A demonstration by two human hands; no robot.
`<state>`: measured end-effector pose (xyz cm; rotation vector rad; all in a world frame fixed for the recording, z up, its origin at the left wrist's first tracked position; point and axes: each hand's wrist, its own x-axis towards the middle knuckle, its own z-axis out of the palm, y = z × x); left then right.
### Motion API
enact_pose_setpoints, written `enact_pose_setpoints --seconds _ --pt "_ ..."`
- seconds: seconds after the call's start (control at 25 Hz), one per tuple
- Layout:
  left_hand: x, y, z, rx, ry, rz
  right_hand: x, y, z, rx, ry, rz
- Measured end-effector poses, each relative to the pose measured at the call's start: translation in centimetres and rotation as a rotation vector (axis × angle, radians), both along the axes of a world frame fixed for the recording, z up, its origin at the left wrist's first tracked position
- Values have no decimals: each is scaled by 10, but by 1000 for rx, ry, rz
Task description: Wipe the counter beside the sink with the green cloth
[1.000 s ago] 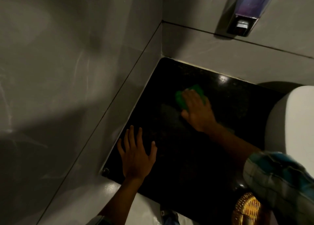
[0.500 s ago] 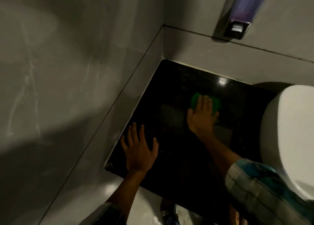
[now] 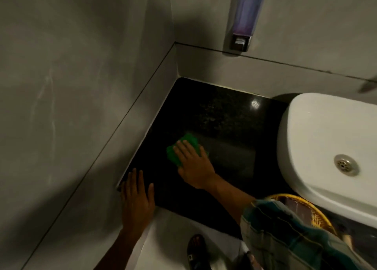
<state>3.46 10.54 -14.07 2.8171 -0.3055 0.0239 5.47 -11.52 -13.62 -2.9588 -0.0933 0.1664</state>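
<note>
The black speckled counter [image 3: 220, 116] fills the corner between two grey walls, left of the white sink [image 3: 318, 139]. A green cloth [image 3: 189, 142] lies flat on the counter's middle-left. My right hand [image 3: 193, 163] presses down on the cloth with fingers spread over it; green shows beyond the fingertips and at the left side. My left hand [image 3: 137, 198] rests flat, fingers apart, on the counter's front left corner near the wall.
A soap dispenser [image 3: 242, 16] hangs on the back wall above the counter. A woven yellow basket [image 3: 314, 214] sits below the sink's front edge. A dark shoe [image 3: 196, 251] stands on the pale floor below the counter edge.
My right hand has slid the cloth toward the left wall and nearer the front. The left hand has shifted to the counter's front left corner. The view now takes in the sink.
</note>
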Motion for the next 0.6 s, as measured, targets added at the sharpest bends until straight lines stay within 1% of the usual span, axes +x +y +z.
enact_pose_setpoints --seconds 0.12,0.2,0.24,0.28,0.32,0.36,0.44,0.52,0.56,0.6 --pt "-2 -2 1 -4 -14 10 -27 -67 12 63 18 -540" --pt "-3 -3 3 -3 -24 17 -40 -84 25 163 60 -853" --pt "-5 -4 4 -9 -16 24 -45 -78 29 221 100 -960" --pt "-6 -5 4 -17 -3 27 -52 -61 28 233 123 -1014" --pt "-7 -7 3 -27 -6 31 -59 -37 23 202 127 -987" --pt "-8 -8 2 -36 -15 36 -66 -10 18 192 109 -891" --pt "-6 -9 -1 -38 -20 32 -78 37 12 218 31 -558" --pt "-5 -7 -4 -22 -41 24 -77 55 10 151 -55 -149" --pt "-5 -6 -6 -9 -54 29 -68 50 8 112 -85 -3" --pt "-5 -8 -6 3 -62 29 -56 39 9 74 -90 71"
